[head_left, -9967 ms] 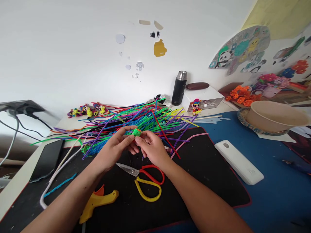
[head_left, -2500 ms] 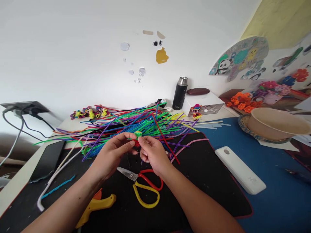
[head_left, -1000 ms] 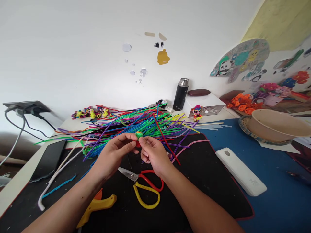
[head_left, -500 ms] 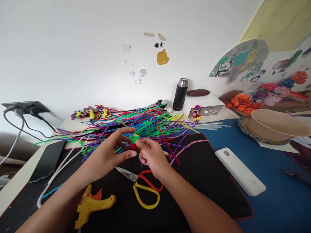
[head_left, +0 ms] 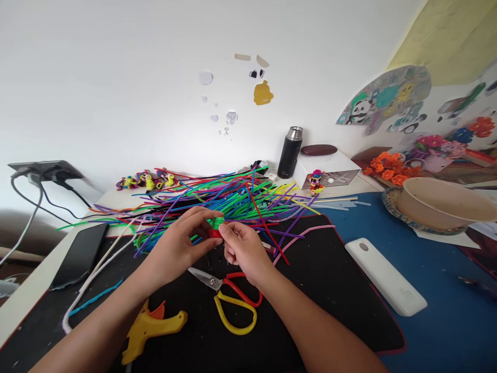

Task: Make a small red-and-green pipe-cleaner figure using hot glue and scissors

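one black mat (head_left: 330, 280) is spread beneath the fingers (head_left: 199, 214); beyond them, one heap of thin, fuzzy stems (head_left: 231, 199) is piled. the left hand (head_left: 171, 252) and right hand (head_left: 250, 253) are pinched narrow. nearer than the fingers, one pair of steel scissors (head_left: 217, 287) and one yellow glue gun (head_left: 150, 329) are laid. between both hands' fingertips, one small, textured piece (head_left: 215, 226) is held, bright green above, red below.
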Motion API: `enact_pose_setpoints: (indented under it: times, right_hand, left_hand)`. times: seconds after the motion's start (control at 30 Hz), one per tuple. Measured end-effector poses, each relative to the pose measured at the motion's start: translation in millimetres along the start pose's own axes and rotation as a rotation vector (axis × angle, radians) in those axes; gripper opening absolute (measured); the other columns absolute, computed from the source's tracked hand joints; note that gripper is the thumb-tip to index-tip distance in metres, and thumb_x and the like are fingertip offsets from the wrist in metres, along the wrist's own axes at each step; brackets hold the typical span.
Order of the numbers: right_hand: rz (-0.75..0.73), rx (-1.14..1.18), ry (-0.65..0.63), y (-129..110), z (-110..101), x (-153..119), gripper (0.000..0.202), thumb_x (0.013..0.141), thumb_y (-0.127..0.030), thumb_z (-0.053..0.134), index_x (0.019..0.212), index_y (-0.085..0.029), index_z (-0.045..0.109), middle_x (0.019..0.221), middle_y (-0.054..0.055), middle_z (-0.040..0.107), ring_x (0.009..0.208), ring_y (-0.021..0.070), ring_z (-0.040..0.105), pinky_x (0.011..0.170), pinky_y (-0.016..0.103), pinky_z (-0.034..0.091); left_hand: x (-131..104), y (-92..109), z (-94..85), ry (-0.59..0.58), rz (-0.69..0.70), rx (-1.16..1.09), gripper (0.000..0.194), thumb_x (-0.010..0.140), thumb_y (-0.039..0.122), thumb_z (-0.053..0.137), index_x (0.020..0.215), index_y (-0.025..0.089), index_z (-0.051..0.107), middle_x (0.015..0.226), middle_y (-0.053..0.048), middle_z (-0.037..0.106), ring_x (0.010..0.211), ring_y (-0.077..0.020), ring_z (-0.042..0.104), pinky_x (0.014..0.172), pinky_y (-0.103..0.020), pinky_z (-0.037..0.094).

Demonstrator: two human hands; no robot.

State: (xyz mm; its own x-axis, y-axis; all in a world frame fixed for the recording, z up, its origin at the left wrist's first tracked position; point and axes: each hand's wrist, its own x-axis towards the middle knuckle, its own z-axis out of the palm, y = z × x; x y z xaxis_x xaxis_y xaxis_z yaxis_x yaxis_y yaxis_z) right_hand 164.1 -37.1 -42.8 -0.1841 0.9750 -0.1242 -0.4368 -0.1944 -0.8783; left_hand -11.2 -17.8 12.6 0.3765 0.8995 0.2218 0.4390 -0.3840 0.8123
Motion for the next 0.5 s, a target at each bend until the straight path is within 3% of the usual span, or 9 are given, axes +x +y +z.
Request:
enact_pose_setpoints:
  times: [0.13, 0.3, 0.5]
  right_hand:
    - [-0.033, -0.085, 0.006, 2.0, -2.4, 0.3, 0.06, 0.081, -0.079, 0.082, 0.08, -0.024, 0.06, 0.049, -0.011, 0.044, 0.04, 0.0097, 0.04, 0.042, 0.026, 0.023]
    - [-0.088, -0.209, 0.041, 1.4, -4.2, -0.7, 0.058, 0.085, -0.078, 0.079, 0.08, -0.023, 0.06, 0.052, -0.009, 0.048, 0.041, 0.0105, 0.041, 0.044, 0.027, 0.026]
    - [-0.134, -0.29, 0.07, 4.9, -5.8, 0.3, 0.053, 0.089, -0.071, 0.078, 0.078, -0.024, 0.057, 0.052, -0.01, 0.047, 0.044, 0.0109, 0.042, 0.047, 0.026, 0.028]
  left_hand:
    - [-2.1, 4.5, -1.4, 0.033, 0.047, 0.113, 0.034, 0.091, 0.041, 0.081, 0.123, 0.029, 0.081, 0.126, -0.01, 0.073, 0.087, -0.025, 0.075, 0.082, -0.036, 0.063]
    - [-5.0, 5.6, -4.1, 0.015, 0.13, 0.305, 0.034, 0.096, 0.039, 0.075, 0.127, 0.028, 0.079, 0.128, -0.013, 0.073, 0.109, -0.0319, 0.076, 0.083, -0.036, 0.062]
    - [-4.2, 1.0, -4.7, -0.026, 0.21, 0.42, 0.031, 0.101, 0.033, 0.066, 0.13, 0.025, 0.071, 0.129, -0.012, 0.072, 0.111, -0.0305, 0.077, 0.085, -0.038, 0.065]
